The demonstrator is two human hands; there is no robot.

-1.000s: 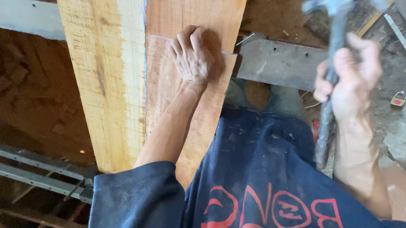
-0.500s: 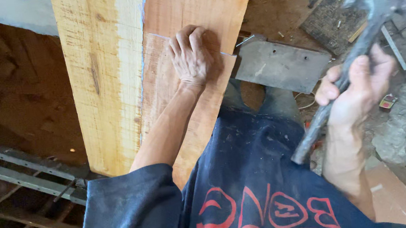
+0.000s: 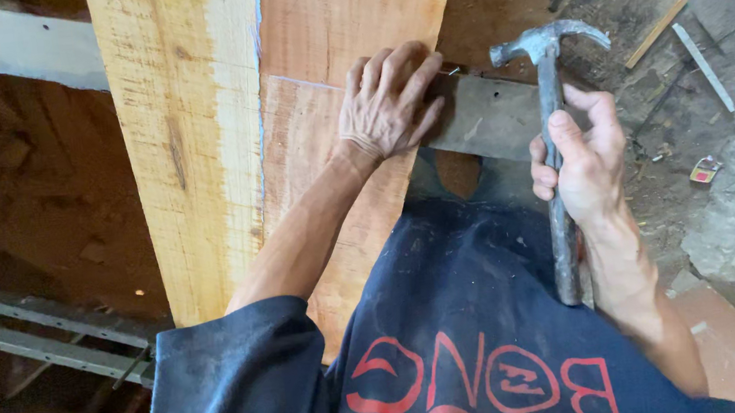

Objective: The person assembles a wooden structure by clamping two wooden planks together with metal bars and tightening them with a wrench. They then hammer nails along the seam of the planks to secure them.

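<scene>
The left hand [image 3: 389, 104] is lying flat on the reddish plank [image 3: 342, 54], fingers spread toward its right edge, and the fingertips appear to be pinching a small nail [image 3: 453, 71] that is sticking out sideways just past that edge. It is too small to be sure how it is being held.

The right hand [image 3: 585, 156] is wrapping fully closed round the shaft of a claw hammer [image 3: 552, 123], gripping about the middle. The shaft is running nearly upright in the view, the head at the far end with its striking face pointing left, toward the nail, and the claw curving off to the right. The face is sitting just beside the nail, level with it, so the line between them is running sideways across the plank's edge. The left fingertips are lying right next to that line, nearest of anything to the hammer face.

A paler, thicker beam [image 3: 188, 143] is butting against the plank's left edge. Under the hammer head a grey metal plate [image 3: 490, 116] is lying on the rubble, with scraps of wood and stone further right. Open framing is showing below on the left.
</scene>
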